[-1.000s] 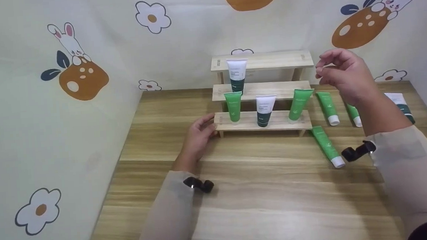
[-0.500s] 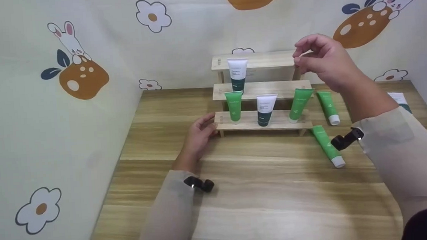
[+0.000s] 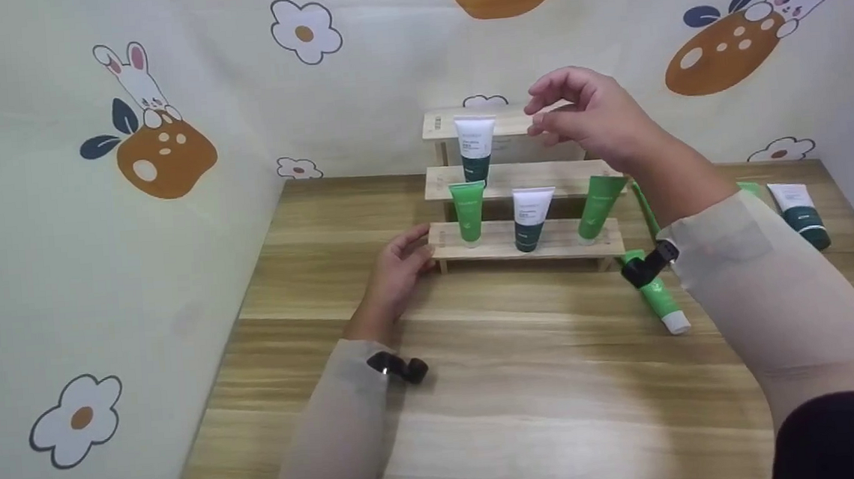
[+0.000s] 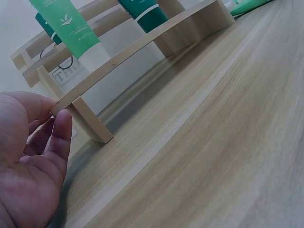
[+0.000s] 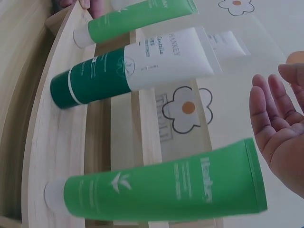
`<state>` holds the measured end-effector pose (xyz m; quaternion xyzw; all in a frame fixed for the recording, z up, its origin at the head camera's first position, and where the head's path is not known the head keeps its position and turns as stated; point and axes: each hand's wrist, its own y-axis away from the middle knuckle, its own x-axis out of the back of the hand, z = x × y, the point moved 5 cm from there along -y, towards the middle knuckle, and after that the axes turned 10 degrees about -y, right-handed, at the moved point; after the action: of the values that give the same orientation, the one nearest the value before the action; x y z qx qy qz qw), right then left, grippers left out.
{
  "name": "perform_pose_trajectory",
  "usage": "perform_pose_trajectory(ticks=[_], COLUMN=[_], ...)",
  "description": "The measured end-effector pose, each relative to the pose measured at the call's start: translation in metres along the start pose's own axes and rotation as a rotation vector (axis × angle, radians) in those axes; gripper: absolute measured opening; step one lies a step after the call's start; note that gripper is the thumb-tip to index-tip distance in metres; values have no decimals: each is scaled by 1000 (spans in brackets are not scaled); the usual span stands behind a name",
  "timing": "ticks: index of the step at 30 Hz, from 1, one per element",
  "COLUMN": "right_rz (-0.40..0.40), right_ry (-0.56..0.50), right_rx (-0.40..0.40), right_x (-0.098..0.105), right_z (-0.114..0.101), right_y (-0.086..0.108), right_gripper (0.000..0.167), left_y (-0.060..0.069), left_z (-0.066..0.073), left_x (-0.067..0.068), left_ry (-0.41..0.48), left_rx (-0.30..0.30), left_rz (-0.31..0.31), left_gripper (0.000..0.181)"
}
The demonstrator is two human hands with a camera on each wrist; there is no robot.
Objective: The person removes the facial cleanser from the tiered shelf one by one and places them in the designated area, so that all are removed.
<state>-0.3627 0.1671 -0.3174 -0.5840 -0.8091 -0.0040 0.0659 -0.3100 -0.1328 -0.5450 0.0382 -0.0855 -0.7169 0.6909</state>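
A three-tier wooden display rack (image 3: 498, 236) stands against the back wall. My left hand (image 3: 397, 272) pinches the left end of its lowest shelf, between thumb and fingers in the left wrist view. My right hand (image 3: 587, 115) hovers by the top shelf, fingers loosely bent, holding nothing; the right wrist view also shows this empty hand (image 5: 285, 128). On the lowest shelf stand a green tube (image 3: 469, 214), a white-and-dark-green tube (image 3: 533, 217) and another green tube (image 3: 600, 208), which leans slightly. One more white-and-dark-green tube (image 3: 476, 144) is upright on the middle shelf.
Right of the rack, a green tube with a white cap (image 3: 665, 305) lies on the wooden table (image 3: 497, 385). A white-and-dark-green tube (image 3: 799, 215) lies farther right. My right sleeve (image 3: 768, 283) partly covers other green tubes. Patterned cloth (image 3: 371, 85) hangs behind.
My right hand has moved left, from beyond the rack's right end to over its top shelf, staying empty. The left hand keeps its hold, and the tubes stay put.
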Motion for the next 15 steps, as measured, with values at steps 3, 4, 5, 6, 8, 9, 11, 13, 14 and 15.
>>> perform_pose_trajectory(ticks=[3,4,5,6,8,9,11,13,14,15], right_rz=[-11,-16,-22,-31,-46,-52,-62,-67,-67,-68], right_ry=[13,20,28,38,73,94,123,146,152,156], right_rx=[-4,-4,-8,-14,-28,-38,-62,-79,-87,-93], right_x=[-9,-13,-16,-19,-26,-29,-34,-38,-39,-41], right_z=[-1,0,0,0,1,2,4,5,6,7], right_y=[-5,-7,-9,-10,-14,-16,-20,-22,-23,-23], right_gripper=[32,33,34,35,37,37,37,39,39,40], left_y=[0,0,0,0,0,1,1,2,1,2], left_z=[0,0,0,0,0,0,0,1,0,0], left_x=[0,0,0,0,0,0,0,-1,-1,-1], left_ry=[-9,-12,-13,-13,-5,0,11,19,20,18], left_rx=[7,6,6,4,-8,-15,-28,-34,-33,-31], left_rz=[1,1,2,2,0,0,0,-1,1,3], left_gripper=[43,43,43,43,44,44,45,46,46,45])
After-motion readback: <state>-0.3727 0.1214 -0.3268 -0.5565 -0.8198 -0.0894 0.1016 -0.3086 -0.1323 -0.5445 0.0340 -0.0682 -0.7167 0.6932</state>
